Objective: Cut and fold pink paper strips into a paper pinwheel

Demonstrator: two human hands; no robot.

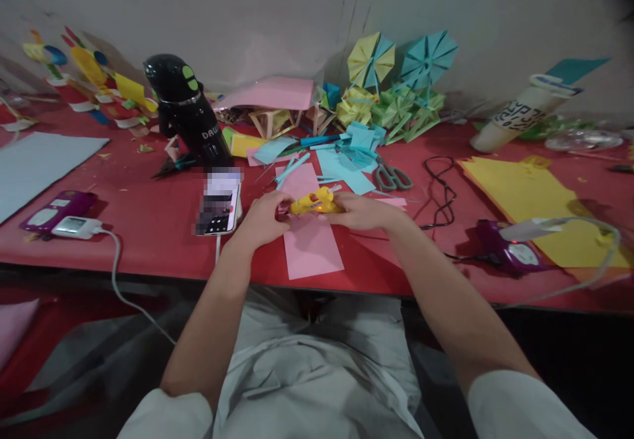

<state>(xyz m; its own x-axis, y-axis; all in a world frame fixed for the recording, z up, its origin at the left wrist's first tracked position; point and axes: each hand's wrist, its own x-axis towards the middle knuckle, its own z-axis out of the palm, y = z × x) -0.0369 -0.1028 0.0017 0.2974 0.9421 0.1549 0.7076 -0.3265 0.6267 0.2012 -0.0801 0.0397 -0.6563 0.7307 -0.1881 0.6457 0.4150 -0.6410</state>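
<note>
A yellow hot glue gun (317,202) lies sideways between my hands, a pale glue stick poking out by my right fingers. My right hand (359,211) is closed around its right end. My left hand (267,218) is curled at the other end, thumb and fingers pinched around what looks like a small pink paper piece (283,209), mostly hidden. Below both hands a long pink paper strip (313,254) lies flat on the red-covered table (366,264). A phone (222,198) stands propped just left of my left hand.
Behind are blue paper strips (341,167), grey-handled scissors (392,176) and folded paper models (396,105). A black flask (191,112) stands back left. On the right are a cord (440,191), a purple power strip (512,247) and yellow paper (549,208).
</note>
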